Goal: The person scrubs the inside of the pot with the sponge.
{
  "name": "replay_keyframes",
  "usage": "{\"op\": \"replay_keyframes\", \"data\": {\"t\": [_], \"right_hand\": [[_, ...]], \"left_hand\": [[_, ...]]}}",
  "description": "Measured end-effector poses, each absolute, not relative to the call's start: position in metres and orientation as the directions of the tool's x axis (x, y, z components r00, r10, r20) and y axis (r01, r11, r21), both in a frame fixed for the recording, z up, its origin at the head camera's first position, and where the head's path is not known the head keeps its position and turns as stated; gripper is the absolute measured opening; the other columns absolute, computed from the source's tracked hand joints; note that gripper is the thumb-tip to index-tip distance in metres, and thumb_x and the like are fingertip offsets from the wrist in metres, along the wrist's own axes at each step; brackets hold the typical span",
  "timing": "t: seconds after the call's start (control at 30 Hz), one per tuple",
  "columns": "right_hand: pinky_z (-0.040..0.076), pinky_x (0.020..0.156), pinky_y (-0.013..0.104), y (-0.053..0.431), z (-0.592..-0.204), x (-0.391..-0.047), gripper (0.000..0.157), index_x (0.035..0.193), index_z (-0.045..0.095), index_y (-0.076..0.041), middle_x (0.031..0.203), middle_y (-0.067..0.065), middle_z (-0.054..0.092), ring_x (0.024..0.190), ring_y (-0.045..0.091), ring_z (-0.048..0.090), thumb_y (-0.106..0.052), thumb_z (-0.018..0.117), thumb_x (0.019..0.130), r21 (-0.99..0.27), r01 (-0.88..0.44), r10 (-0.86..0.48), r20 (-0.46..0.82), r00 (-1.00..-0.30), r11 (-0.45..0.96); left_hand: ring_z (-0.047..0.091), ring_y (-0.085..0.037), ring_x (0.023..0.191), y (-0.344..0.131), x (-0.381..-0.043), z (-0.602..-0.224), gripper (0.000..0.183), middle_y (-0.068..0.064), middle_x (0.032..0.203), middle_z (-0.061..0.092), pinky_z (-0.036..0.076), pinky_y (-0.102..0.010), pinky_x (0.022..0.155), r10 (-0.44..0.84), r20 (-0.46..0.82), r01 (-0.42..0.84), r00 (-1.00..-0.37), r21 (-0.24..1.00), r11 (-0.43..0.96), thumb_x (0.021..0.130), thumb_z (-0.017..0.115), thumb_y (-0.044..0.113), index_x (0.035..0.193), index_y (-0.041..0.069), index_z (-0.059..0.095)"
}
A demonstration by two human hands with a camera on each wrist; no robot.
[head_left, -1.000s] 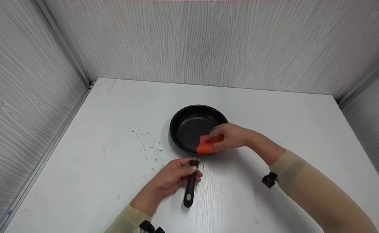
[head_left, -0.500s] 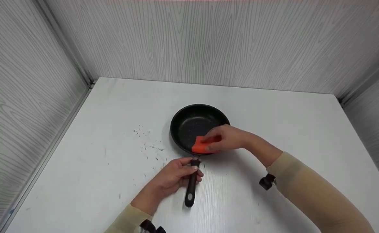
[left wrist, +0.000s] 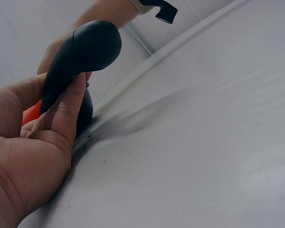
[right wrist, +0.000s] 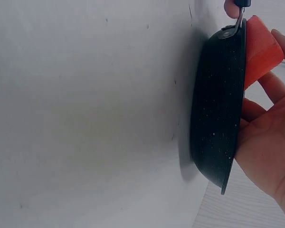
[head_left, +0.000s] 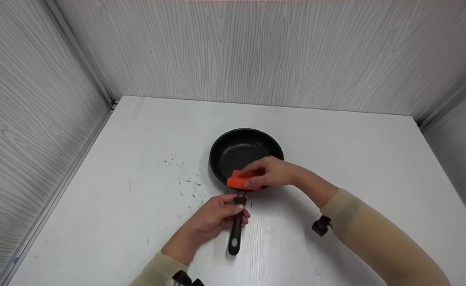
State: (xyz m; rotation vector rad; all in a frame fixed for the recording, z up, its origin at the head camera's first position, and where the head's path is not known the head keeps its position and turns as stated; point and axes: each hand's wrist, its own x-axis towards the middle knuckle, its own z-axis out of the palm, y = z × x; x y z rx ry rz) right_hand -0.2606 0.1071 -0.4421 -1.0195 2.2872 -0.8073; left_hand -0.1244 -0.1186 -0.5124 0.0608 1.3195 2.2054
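Observation:
A black frying pan point(head_left: 239, 153) stands on the white table, its handle point(head_left: 235, 234) pointing toward the person. My left hand point(head_left: 217, 216) grips that handle close to the pan, thumb on top and fingers beneath. In the left wrist view the handle's rounded end point(left wrist: 97, 45) rises above the fingers. My right hand point(head_left: 274, 171) pinches an orange-red sponge point(head_left: 237, 180) between thumb and fingers at the pan's near inner wall, by the handle joint. The right wrist view shows the sponge point(right wrist: 261, 52) sticking up past the rim; its lower part is hidden behind the pan wall.
Dark crumbs and smudges point(head_left: 189, 180) lie on the white table point(head_left: 145, 131) left of the pan. Grey wood-grain panels point(head_left: 257, 51) enclose the table at the back and both sides. Small black wrist devices point(head_left: 320, 225) sit at the sleeves.
My right hand has slid the sponge leftward along the pan's near inner wall, to just above the handle joint. The left hand keeps its grip; the pan has barely shifted.

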Motion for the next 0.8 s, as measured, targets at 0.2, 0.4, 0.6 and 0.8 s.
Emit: {"op": "replay_keyframes", "data": {"t": [0.2,0.4,0.6,0.8], "right_hand": [[0.051,0.096,0.039,0.101,-0.445,-0.259,0.043,0.135,0.074,-0.028,0.131,-0.007,0.069,0.111,0.017,0.060,-0.047,0.074,0.097,-0.734,-0.448,-0.787,-0.188,-0.588,0.510],[0.051,0.099,0.040,0.093,-0.447,-0.259,0.043,0.136,0.073,-0.028,0.132,-0.007,0.068,0.112,0.018,0.060,-0.048,0.073,0.098,-0.746,-0.444,-0.790,-0.175,-0.587,0.495],[0.049,0.106,0.040,0.085,-0.448,-0.259,0.046,0.139,0.071,-0.028,0.136,-0.008,0.067,0.118,0.017,0.059,-0.049,0.072,0.099,-0.758,-0.430,-0.786,-0.173,-0.593,0.491],[0.049,0.108,0.042,0.076,-0.451,-0.258,0.046,0.139,0.070,-0.030,0.135,-0.007,0.067,0.121,0.018,0.059,-0.050,0.073,0.098,-0.762,-0.434,-0.778,-0.142,-0.612,0.481]], "left_hand": [[0.075,-0.021,0.088,-0.119,-0.125,-0.513,0.035,-0.015,0.099,0.075,0.064,-0.039,0.087,0.488,-0.236,-0.437,-0.840,0.828,-0.353,0.101,0.070,0.007,0.128,-0.011,0.056],[0.075,-0.021,0.088,-0.119,-0.125,-0.514,0.035,-0.014,0.098,0.075,0.064,-0.038,0.087,0.489,-0.227,-0.430,-0.842,0.830,-0.355,0.102,0.069,0.008,0.128,-0.012,0.055],[0.075,-0.021,0.088,-0.119,-0.126,-0.514,0.037,-0.014,0.098,0.074,0.064,-0.039,0.088,0.486,-0.240,-0.440,-0.840,0.826,-0.353,0.102,0.069,0.008,0.130,-0.011,0.055],[0.075,-0.021,0.088,-0.119,-0.126,-0.514,0.039,-0.014,0.098,0.074,0.064,-0.038,0.087,0.482,-0.252,-0.450,-0.839,0.819,-0.355,0.102,0.069,0.008,0.133,-0.011,0.054]]}}
